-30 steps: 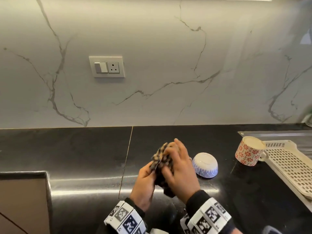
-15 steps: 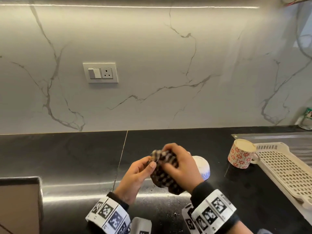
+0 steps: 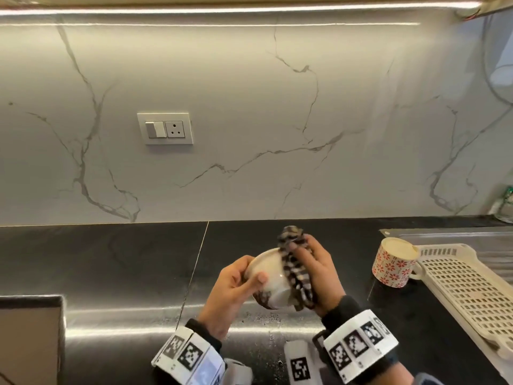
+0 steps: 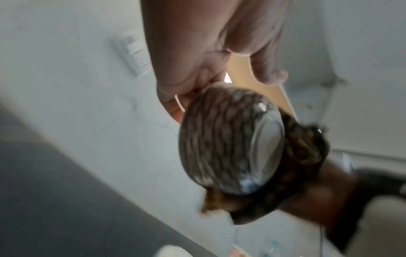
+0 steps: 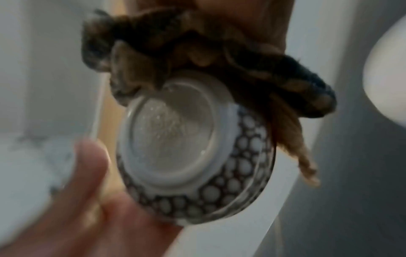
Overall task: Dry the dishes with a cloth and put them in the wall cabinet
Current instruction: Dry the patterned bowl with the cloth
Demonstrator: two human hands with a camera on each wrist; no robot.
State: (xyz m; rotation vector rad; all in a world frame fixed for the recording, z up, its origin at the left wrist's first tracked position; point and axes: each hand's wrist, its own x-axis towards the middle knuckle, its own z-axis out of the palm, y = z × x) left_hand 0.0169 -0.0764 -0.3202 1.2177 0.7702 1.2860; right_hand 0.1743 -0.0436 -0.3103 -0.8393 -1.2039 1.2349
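My left hand [image 3: 251, 273] grips a small bowl [image 3: 270, 276], white inside and ringed with a dark circle pattern outside, and holds it tilted above the black counter [image 3: 125, 259]. In the left wrist view the bowl [image 4: 230, 139] hangs under my left hand [image 4: 197, 69], blurred. My right hand [image 3: 313, 269] holds a bunched brown checked cloth [image 3: 294, 269] pressed against the bowl's rim and outer side. From the right wrist, the bowl's white foot ring [image 5: 175, 135] faces the camera, the cloth [image 5: 197, 48] lies on its upper edge, and fingers of the left hand [image 5: 87, 173] reach under it.
A mug with red flowers [image 3: 395, 262] stands upside down on the counter to the right. Beside it lies a cream perforated draining tray [image 3: 466, 287] on the steel drainboard [image 3: 444, 232]. A wall socket [image 3: 165, 129] sits on the marble backsplash. A box edge [image 3: 30, 329] shows at lower left.
The bowl that stood upside down on the counter is now off it, in my left hand. Earlier both hands held only the cloth; now the right hand presses the cloth to the bowl.
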